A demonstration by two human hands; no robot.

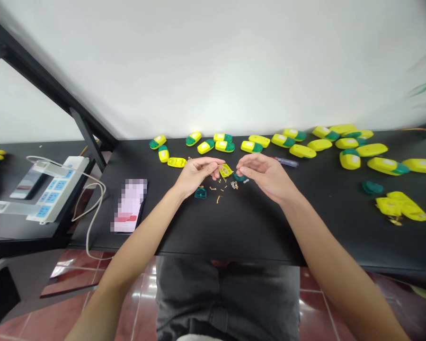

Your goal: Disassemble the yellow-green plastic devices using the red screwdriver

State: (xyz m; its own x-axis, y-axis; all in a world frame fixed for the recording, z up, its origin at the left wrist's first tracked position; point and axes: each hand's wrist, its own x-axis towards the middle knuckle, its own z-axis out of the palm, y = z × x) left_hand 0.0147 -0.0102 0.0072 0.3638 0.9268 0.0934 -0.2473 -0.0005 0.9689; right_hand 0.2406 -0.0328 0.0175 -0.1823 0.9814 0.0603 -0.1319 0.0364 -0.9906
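My left hand [200, 174] pinches the edge of a small open yellow plastic shell [226, 170] above the black table. Facing it, my right hand [264, 174] has thumb and fingertips pressed together; whatever may be between them is too small to make out. Partly behind the right fingertips lies a dark green plastic cover [239, 177]. Small brass-coloured metal pieces [218, 199] and some silvery ones [246, 181] are scattered below the hands. Another green cover [200, 192] rests just under my left hand. An open yellow shell [177, 162] is beyond it.
Several yellow-and-green plastic cases [225, 146] line the back of the table along the wall. A clear-handled tool [287, 162] lies behind my right hand. Loose yellow shells [408, 206] are at the right. A phone [130, 206], a white cable [94, 208] and a power strip [58, 189] are leftward.
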